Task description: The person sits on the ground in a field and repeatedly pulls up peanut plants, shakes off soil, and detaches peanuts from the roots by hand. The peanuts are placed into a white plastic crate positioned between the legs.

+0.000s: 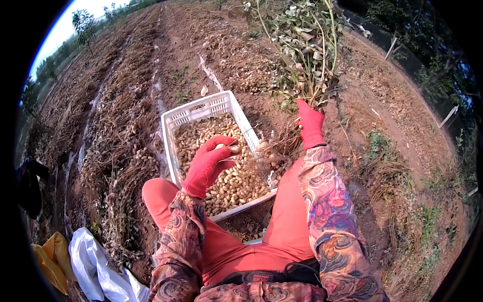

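A white plastic crate (243, 120) stands on the soil before my knees, with many loose peanuts (234, 190) in it. Over the crate, my left hand (211, 162) in a red glove pinches a peanut pod (234, 149) between thumb and fingers. My right hand (311, 122), also gloved in red, grips a bundle of peanut plants (309, 64) by the stems beyond my right knee. The leafy tops point away from me. Their roots, with pods (275, 151) attached, hang toward the crate's right wall and partly cover it.
Rows of pulled peanut plants (124, 151) lie across the field to the left. White sacking (96, 264) and a yellow sack (54, 260) lie at the lower left. Dry vines (388, 177) cover ground on the right, before a dark net fence (415, 71).
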Tool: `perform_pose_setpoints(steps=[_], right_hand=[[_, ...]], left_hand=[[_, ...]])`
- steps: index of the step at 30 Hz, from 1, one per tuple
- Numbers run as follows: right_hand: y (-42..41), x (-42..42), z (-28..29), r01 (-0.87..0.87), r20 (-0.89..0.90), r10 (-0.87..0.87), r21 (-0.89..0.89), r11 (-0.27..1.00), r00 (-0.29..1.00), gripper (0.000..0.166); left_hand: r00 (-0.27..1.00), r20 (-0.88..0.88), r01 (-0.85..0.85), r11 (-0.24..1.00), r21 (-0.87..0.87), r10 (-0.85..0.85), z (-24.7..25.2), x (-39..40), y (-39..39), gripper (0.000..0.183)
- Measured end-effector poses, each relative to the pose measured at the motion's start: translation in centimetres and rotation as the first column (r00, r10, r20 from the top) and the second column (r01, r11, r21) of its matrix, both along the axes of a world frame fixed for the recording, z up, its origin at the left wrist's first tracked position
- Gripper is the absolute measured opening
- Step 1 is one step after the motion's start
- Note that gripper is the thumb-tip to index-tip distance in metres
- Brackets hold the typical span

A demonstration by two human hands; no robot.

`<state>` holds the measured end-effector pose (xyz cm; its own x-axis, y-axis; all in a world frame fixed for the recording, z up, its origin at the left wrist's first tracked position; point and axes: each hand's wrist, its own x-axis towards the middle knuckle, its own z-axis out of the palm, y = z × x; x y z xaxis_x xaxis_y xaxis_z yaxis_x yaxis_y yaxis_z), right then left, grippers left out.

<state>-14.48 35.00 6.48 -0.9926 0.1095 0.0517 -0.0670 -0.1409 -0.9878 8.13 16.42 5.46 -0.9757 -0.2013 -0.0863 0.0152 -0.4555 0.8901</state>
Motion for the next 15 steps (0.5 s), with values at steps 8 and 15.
perform_pose_setpoints(steps=[8,15], right_hand=[[-1.5,1.0,0.0,-0.126,-0.037,0.125,-0.025,0.992,0.991,0.021],[-0.9,-0.4,-0.6,-0.008,0.010,0.008,-0.052,0.999,1.000,0.031]], left_hand=[[0.961,0.071,0.271,0.960,-0.066,-0.266,-1.2,-2.7,3.4,0.025],[0.995,0.099,0.017,0.975,-0.220,0.005,0.9,0.7,6.1,0.024]])
